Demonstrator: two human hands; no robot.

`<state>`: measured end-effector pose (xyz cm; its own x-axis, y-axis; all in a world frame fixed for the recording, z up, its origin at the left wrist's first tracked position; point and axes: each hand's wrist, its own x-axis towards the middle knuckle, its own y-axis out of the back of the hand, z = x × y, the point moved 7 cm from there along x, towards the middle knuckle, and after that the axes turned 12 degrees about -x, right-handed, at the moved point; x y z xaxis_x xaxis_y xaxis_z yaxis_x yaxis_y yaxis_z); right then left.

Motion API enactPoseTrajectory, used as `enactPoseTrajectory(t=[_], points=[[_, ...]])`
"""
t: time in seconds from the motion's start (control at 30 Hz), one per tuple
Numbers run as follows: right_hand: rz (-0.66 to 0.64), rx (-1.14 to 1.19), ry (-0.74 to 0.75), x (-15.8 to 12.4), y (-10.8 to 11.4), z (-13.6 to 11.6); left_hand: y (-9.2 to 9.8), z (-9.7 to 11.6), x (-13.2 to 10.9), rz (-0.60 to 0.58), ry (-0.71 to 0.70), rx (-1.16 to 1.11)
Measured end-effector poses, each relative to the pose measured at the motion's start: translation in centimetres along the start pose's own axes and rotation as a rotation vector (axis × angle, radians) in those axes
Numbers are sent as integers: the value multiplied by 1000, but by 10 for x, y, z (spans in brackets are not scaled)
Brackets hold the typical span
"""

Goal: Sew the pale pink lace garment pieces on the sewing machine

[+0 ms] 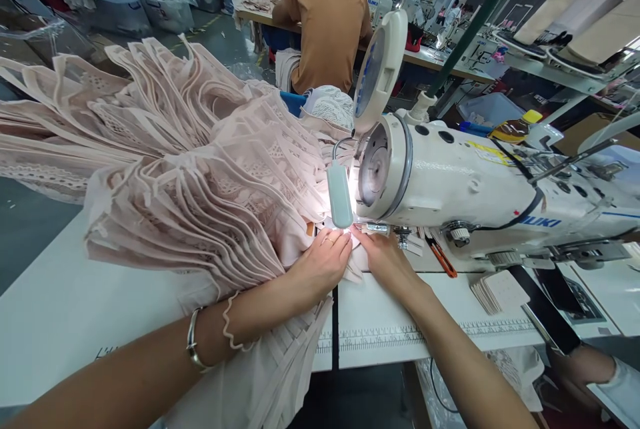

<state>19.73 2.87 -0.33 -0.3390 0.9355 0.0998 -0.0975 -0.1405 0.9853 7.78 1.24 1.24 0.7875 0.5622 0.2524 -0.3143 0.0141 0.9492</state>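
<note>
My left hand (326, 257), wearing a ring, presses its closed fingers on pale pink fabric (295, 242) by the needle area of a white sewing machine (445, 162). The fingers of my right hand (387, 261) close on the edge of the same fabric, just right of the left fingertips. A light green lamp or guard (340, 196) hangs over the fingertips and hides the needle. Bunched pink lace garment pieces (190, 209) spread left of the machine, and strips hang over the table's front edge beneath my left forearm.
Orange-handled snips (441, 254) lie right of my right hand. Farther right are stacked pale square pieces (500, 291), a dark phone-like object (545, 312) and another person's hand (583, 364). A ruler strip (380, 336) runs along the table front. A person in brown (327, 22) sits ahead.
</note>
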Motion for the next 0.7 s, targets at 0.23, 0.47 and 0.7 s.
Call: enactPoseTrajectory(t=[0.23, 0.47, 0.7], points=[[-12, -21, -18, 3, 4, 0, 1, -1, 2, -1, -3, 30], [-37, 11, -34, 4, 10, 3, 6, 3, 0, 28, -62, 149], [133, 135, 47, -6, 12, 1, 22, -33, -3, 115, -71, -50]])
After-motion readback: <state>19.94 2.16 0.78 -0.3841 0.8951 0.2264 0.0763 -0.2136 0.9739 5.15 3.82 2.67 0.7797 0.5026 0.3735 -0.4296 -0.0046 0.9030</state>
